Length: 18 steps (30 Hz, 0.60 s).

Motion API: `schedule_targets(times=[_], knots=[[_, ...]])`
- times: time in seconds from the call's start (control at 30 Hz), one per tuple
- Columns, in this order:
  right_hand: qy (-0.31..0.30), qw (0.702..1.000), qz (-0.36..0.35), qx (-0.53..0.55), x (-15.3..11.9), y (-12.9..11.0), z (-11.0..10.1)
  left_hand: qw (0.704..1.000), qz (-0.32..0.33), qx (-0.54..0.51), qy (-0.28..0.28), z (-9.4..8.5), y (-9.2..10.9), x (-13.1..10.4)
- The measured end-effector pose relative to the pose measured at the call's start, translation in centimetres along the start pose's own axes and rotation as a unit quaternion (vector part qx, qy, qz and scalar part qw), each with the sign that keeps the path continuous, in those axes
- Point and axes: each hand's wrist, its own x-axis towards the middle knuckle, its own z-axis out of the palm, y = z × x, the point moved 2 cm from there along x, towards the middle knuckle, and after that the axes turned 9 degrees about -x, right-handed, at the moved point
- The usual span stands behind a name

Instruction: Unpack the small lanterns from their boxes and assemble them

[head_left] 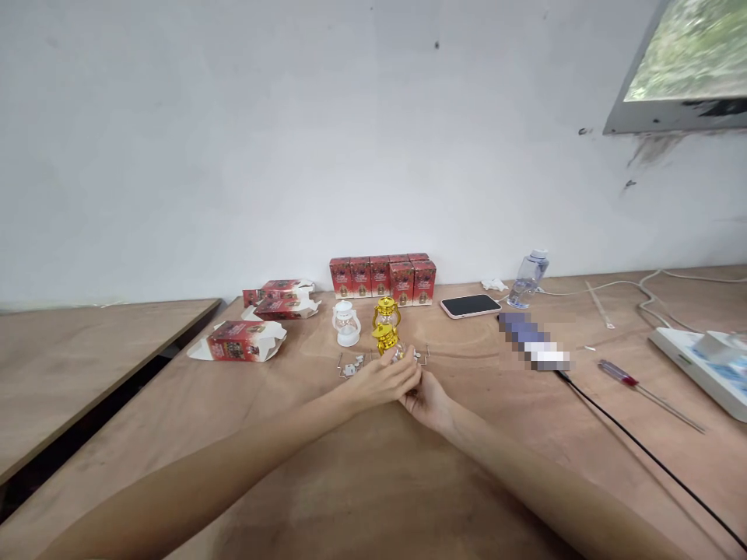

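Both my hands meet over the table around a small gold lantern (384, 337), which leans to one side. My left hand (379, 381) is closed, its fingers wrapped over the lantern's clear lower part. From the right, my right hand (430, 400) pinches at the lantern's bottom end, where the fingers partly hide it. Just behind stands a second gold lantern (386, 311), upright. A white lantern (348, 330) stands to the left of it. Small metal pieces and bent wires (351, 368) lie by my left hand, with more wire (426, 355) beyond my right hand.
Red printed boxes (380, 277) line the wall. Opened red boxes (236, 342) lie at left, near a gap between tables. Rightward are a phone (470, 306), a water bottle (528, 278), a blurred device (531, 341) with a black cable, a screwdriver (647, 393) and a power strip (703, 369).
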Motion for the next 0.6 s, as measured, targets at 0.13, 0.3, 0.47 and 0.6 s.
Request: schedule_targets(times=[0.13, 0.3, 0.47, 0.6], knots=[[0.064, 0.996, 0.044, 0.037, 4.0, -1.9, -1.9, 1.0, 0.017, 0.022, -0.013, -0.4, -3.3, 3.5], [0.132, 0.99, 0.029, 0.046, 8.4, -3.3, -3.5, 0.99, -0.092, 0.037, -0.102, 0.9, -7.4, 9.3], [0.186, 0.981, 0.021, 0.048, 9.6, -2.1, -4.0, 0.984, -0.09, 0.03, -0.15, 4.4, -9.1, 13.6], [0.218, 0.975, -0.005, 0.052, 9.5, -1.3, -4.0, 0.971, -0.113, 0.037, -0.208, 7.1, -9.8, 14.8]])
